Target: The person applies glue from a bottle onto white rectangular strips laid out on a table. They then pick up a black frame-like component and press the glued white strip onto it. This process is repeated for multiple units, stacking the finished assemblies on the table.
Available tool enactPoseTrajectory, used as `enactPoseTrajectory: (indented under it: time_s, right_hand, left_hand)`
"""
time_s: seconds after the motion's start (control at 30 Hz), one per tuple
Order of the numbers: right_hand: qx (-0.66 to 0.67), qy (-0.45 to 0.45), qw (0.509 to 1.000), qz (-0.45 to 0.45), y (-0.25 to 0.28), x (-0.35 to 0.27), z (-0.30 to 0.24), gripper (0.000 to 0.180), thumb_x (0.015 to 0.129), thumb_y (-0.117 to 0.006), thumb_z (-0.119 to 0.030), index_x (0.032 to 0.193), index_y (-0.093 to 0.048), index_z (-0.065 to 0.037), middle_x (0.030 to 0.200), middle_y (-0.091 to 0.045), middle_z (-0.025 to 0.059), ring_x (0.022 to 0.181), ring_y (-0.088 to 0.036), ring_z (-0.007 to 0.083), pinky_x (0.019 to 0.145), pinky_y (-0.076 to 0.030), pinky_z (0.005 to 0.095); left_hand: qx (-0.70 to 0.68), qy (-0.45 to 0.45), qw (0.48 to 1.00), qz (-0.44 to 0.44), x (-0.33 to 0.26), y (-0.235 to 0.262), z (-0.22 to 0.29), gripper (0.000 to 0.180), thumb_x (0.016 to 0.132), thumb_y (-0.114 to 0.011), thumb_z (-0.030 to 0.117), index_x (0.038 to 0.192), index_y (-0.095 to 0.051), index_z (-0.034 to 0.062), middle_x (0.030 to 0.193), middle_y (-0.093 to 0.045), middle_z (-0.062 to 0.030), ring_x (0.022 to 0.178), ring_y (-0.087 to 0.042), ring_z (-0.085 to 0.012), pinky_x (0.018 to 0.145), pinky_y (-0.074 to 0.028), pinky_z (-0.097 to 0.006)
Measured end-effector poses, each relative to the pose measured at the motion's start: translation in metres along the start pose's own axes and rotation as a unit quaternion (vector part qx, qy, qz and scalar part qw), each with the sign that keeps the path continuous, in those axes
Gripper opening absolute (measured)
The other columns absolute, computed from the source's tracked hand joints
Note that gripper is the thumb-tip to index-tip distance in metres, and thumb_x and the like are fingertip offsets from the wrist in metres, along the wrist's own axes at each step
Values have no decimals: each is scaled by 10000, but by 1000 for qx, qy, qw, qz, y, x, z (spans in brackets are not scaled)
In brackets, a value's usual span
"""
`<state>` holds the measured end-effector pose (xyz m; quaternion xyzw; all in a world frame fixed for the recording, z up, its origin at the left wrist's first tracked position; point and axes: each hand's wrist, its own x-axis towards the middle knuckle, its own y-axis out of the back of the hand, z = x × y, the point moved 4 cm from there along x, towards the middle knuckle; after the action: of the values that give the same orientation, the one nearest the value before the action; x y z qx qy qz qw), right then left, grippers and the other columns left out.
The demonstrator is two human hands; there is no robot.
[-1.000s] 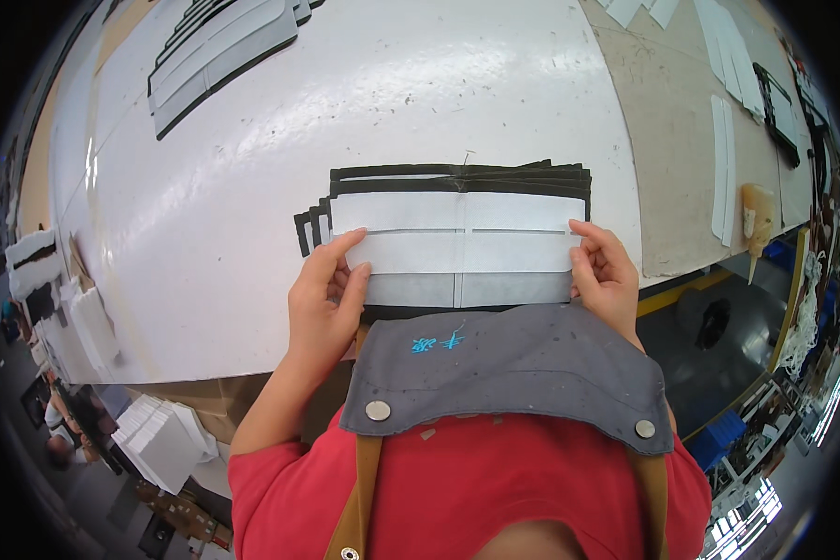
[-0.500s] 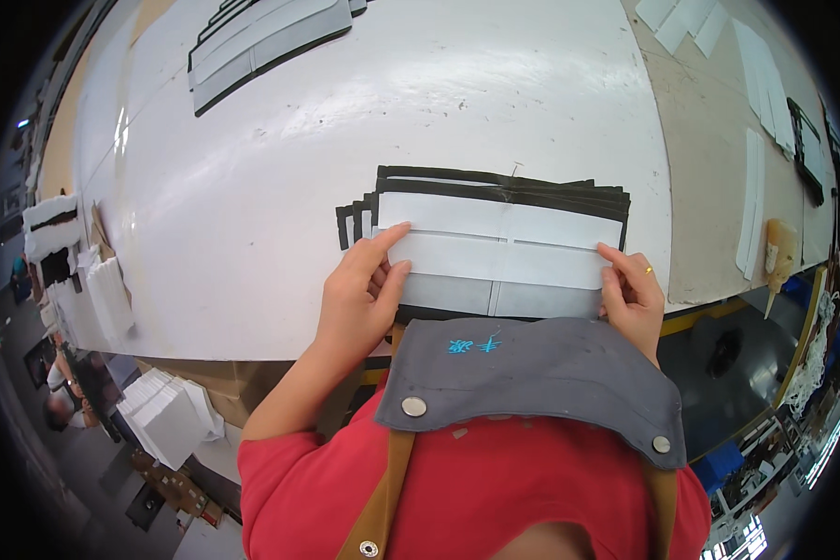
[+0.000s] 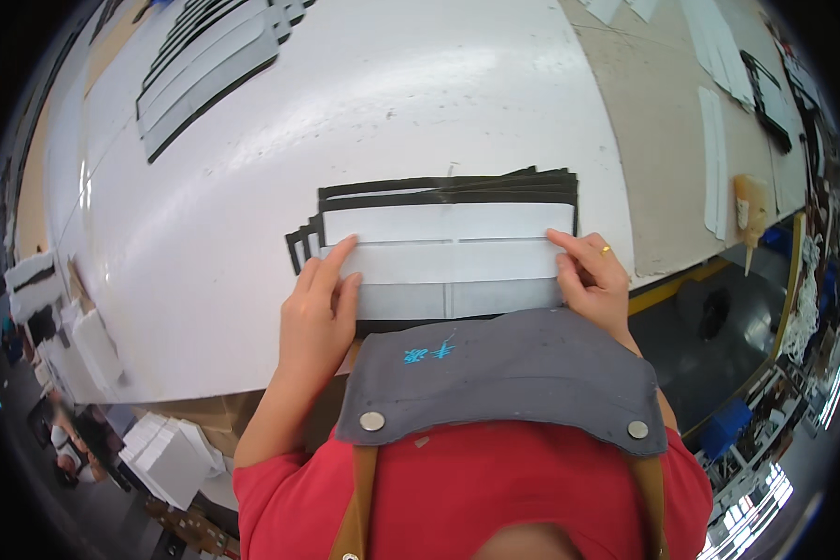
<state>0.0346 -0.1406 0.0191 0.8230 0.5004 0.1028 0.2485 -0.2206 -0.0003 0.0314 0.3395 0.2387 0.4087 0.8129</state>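
I have my left hand [image 3: 315, 313] flat, fingers spread, pressing the white sheet [image 3: 448, 263] onto the black stack [image 3: 443, 189] near the bench [image 3: 252, 187] edge; my right hand [image 3: 593, 280] pins its other end. I judge alignment underway; next, press the fold evenly.

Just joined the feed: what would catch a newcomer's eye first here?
Both hands press on a white folded card sheet lying on a stack of black-edged sheets at the near edge of the white table: left hand at its left end, right hand at its right. A glue bottle stands far right.
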Motion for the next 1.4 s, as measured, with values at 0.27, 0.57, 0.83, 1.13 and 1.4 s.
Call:
enactPoseTrajectory:
  time_s: [0.27, 0.57, 0.83, 1.13, 1.4]
  right_hand:
    - [-10, 36, 999, 15, 0, 2, -6, 348, 776, -553, 78, 1078, -654, -62, 700, -446, 4, 557, -386, 52, 495, -329, 195]
    - [-182, 112, 977, 20, 16, 22, -15, 211, 778, -582, 13, 978, -635, -30, 774, -509, 72, 615, -501, 182, 539, -426, 279]
    - [-159, 257, 952, -39, -40, 53, -52, 166, 747, -655, -81, 892, -581, -47, 880, -544, 76, 855, -504, 253, 757, -419, 356]
    - [-137, 196, 965, -111, -51, 70, -44, 161, 736, -663, -101, 870, -576, -79, 838, -535, 44, 847, -489, 215, 754, -347, 348]
    - [-129, 201, 961, -141, -53, 80, -45, 106, 727, -654, -73, 776, -560, -81, 797, -506, 29, 820, -481, 195, 770, -349, 326]
  left_hand:
    - [91, 0, 996, -12, -1, -1, 2, 353, 848, -566, 69, 1198, -565, 111, 672, -555, -65, 543, -525, -177, 522, -434, -299]
    - [115, -25, 993, -14, 11, 5, 5, 315, 802, -601, 65, 1116, -584, 83, 774, -568, -77, 668, -557, -202, 594, -435, -320]
    - [93, -340, 936, 1, 23, -34, 50, 251, 733, -662, 98, 978, -615, 75, 1095, -572, -41, 1048, -516, -205, 904, -357, -368]
    - [102, -337, 936, -2, 24, -41, 40, 217, 686, -680, 98, 885, -597, 114, 1091, -573, 0, 971, -530, -173, 848, -361, -343]
    - [126, -376, 918, 26, 23, -46, 39, 220, 668, -694, 69, 863, -610, 127, 1100, -591, 19, 975, -546, -167, 867, -357, -345]
